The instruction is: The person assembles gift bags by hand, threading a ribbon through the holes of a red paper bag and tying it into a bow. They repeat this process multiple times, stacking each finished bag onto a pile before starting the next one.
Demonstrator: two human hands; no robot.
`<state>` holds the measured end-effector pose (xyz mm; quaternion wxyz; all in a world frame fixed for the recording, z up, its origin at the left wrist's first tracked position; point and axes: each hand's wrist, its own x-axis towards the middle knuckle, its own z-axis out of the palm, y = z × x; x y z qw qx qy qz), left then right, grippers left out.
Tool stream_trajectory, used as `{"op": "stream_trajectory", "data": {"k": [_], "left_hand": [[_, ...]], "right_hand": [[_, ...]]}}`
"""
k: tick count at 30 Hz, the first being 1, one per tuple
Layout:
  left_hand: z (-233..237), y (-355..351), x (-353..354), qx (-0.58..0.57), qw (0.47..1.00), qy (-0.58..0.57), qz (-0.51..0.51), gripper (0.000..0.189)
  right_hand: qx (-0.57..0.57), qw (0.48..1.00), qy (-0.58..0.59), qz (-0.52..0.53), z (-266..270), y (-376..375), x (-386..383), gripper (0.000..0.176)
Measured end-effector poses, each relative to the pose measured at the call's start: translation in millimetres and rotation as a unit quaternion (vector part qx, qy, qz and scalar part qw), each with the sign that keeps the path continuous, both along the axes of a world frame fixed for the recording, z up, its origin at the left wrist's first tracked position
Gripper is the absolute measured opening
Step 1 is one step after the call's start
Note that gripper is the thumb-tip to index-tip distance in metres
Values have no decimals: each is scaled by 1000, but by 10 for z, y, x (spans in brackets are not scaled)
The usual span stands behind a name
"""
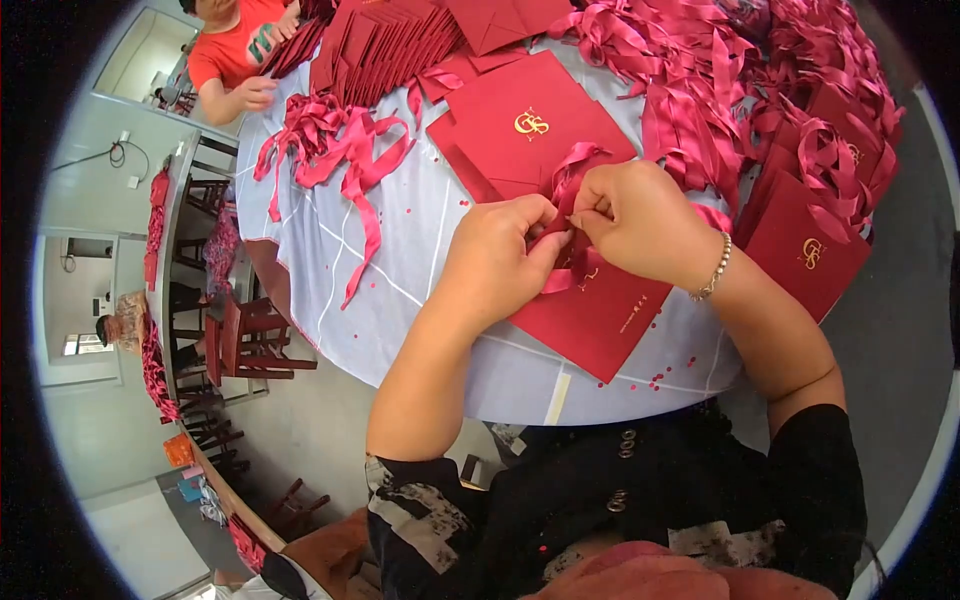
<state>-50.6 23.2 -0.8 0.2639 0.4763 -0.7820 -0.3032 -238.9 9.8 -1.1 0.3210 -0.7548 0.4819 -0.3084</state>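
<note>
Ribbon is seen in the head view, pinched between thumb and fingers of the left hand and gripped by the fingertips of the right hand, whose fingers are curled inward. The two hands are held close together over a red paper bag, laid flat and slanted near the close edge of the surface. A loop of the ribbon is raised above the knuckles, and another part is spread over the bag below; the exact crossing is hidden by the fingers. A beaded bracelet is worn on the right wrist.

Just beyond the hands, a second bag is marked with a gold emblem. Farther off, a stack of bags is fanned out, and loose ribbons are strewn to the left. A heap of ribbons is piled at the far right, beside ribboned bags. Small red dots are scattered on the pale cloth. Across the surface, dark red bags are held by a person in a red shirt.
</note>
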Motion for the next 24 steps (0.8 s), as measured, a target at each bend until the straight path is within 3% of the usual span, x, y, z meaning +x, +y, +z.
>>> {"op": "stream_trajectory", "data": {"k": [4,6,10,12,14,16,19,24], "left_hand": [[6,16,-15,-39,998,-30,-30,9],[-15,6,-2,13,1000,-5,-2,8],[33,10,10,40,998,46,14,8],[37,-4,61,65,998,10,11,9],[39,4,70,75,997,27,12,9],[49,6,69,84,995,45,12,10],[57,9,79,93,995,37,6,10],[67,19,58,21,1000,-10,-1,8]], "right_hand": [[8,1000,3,1,-42,4,6,7],[-11,1000,11,0,-32,1,-1,7],[73,997,-4,39,113,-68,-133,12],[-151,987,-41,44,94,-113,-189,8],[-141,986,-47,73,173,-97,-238,9],[34,989,-45,134,266,-52,-266,9],[-25,994,20,104,170,-78,-230,10],[-104,988,14,109,-15,-60,-92,7]]}}
